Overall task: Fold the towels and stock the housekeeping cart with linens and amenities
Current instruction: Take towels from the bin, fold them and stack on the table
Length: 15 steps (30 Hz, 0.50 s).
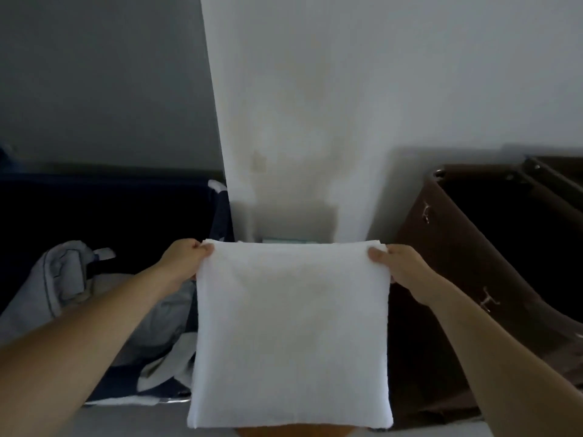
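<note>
Both hands, left hand [186, 260] and right hand [400, 266], are pinching the white towel's [290, 335] top corners, letting it hang flat for an even fold.

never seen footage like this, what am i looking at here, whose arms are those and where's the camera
No machine here: this is one picture from a camera worn on a person's head, looking forward and down, so the two bare arms are their own. The left hand and right hand each pinch a top corner of a white towel with their fingers, and it hangs flat. Its top edge shows several layers, so it looks already folded. On the left are a dark blue bin and crumpled grey linens; on the right stands a brown bin, its inside too dark to see.
</note>
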Each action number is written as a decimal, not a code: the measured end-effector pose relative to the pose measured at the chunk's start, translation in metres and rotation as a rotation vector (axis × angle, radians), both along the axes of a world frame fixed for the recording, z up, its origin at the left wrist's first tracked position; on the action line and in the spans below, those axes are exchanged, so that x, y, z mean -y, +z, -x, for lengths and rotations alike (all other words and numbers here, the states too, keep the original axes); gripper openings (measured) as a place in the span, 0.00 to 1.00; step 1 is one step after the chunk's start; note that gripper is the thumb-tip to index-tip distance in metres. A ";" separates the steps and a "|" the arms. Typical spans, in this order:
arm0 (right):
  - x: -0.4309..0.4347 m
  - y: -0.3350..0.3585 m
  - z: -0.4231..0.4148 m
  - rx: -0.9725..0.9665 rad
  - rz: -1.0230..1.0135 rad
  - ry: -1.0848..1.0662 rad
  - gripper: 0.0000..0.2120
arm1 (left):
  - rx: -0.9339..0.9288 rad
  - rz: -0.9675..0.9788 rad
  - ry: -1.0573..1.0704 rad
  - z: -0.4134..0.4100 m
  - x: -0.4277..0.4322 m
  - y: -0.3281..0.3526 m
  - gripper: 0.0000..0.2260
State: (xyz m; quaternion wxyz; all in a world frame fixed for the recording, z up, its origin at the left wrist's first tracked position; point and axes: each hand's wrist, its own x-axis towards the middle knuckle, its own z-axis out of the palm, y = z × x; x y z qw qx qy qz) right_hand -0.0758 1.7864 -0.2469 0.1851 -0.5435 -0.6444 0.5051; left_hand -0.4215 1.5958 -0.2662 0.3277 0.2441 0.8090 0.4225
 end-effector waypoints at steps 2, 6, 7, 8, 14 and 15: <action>-0.025 -0.037 0.022 -0.003 0.048 -0.020 0.09 | 0.041 0.076 0.034 0.008 -0.029 -0.031 0.12; -0.045 -0.108 0.044 0.078 0.179 -0.060 0.12 | 0.018 0.194 0.076 0.010 -0.064 -0.093 0.08; -0.047 -0.120 0.046 0.090 0.201 -0.084 0.14 | 0.000 0.220 0.067 0.009 -0.070 -0.106 0.08; -0.049 -0.131 0.046 0.088 0.207 -0.112 0.15 | 0.006 0.247 0.052 0.006 -0.075 -0.113 0.07; -0.057 -0.136 0.051 0.088 0.099 -0.180 0.10 | -0.121 0.240 0.135 -0.002 -0.086 -0.124 0.14; -0.059 -0.131 0.053 0.068 0.067 -0.176 0.10 | -0.173 0.186 0.153 -0.002 -0.086 -0.121 0.13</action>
